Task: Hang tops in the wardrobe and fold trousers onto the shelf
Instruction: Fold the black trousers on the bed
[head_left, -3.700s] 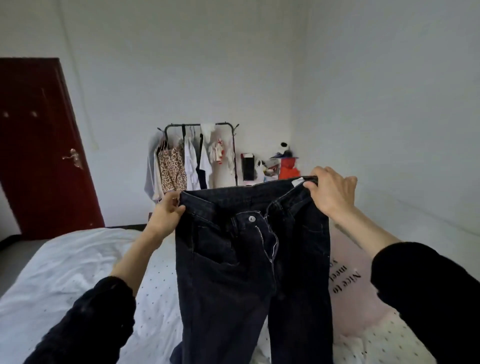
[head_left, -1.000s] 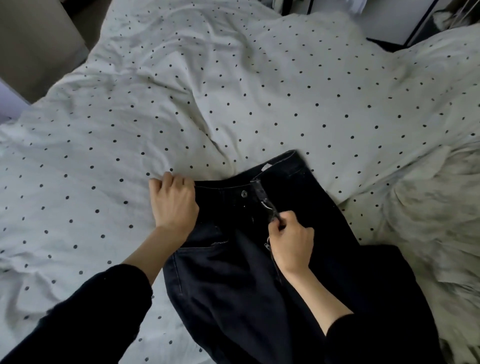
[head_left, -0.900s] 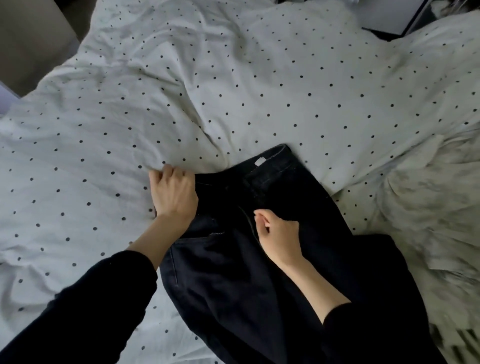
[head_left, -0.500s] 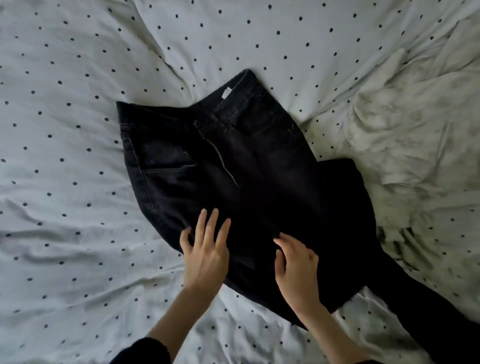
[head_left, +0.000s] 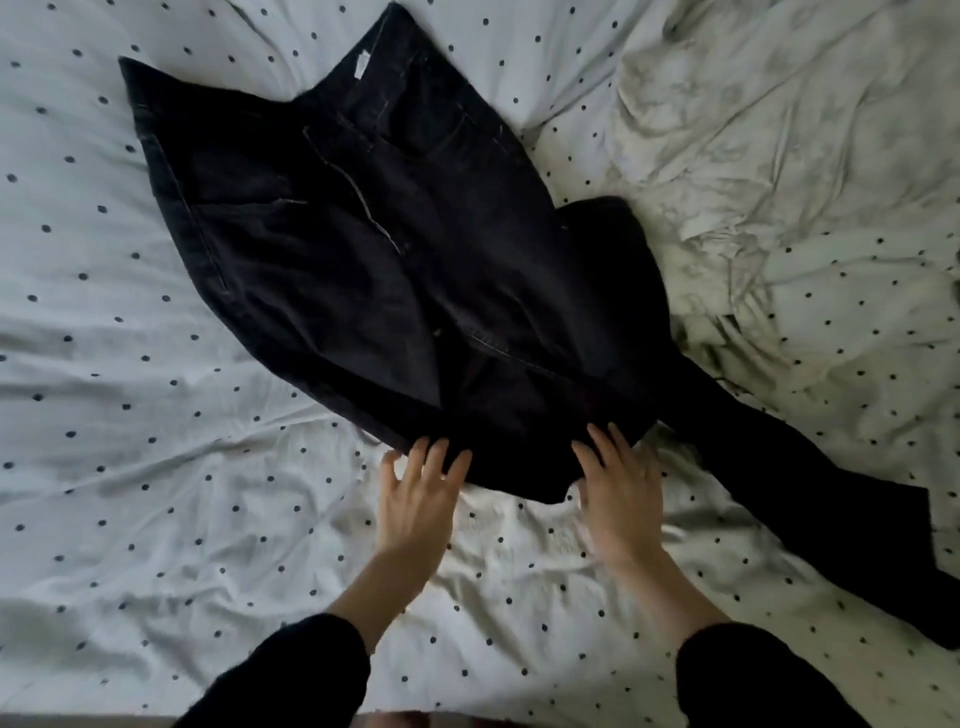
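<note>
Underneath, rumpled polka-dot bedsheet (head_left: 156, 467)

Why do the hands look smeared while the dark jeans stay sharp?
Head view: motion blur softens the right hand most, the left hand slightly; the jeans lie sharp on the dotted bedsheet; soft, even light, no glare; the wide lens bends the edges.

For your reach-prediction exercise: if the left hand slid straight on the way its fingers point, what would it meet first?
The left hand points up the bed; its fingertips already sit at the near edge of the black jeans, so that dark denim comes first, probably at once.
</note>
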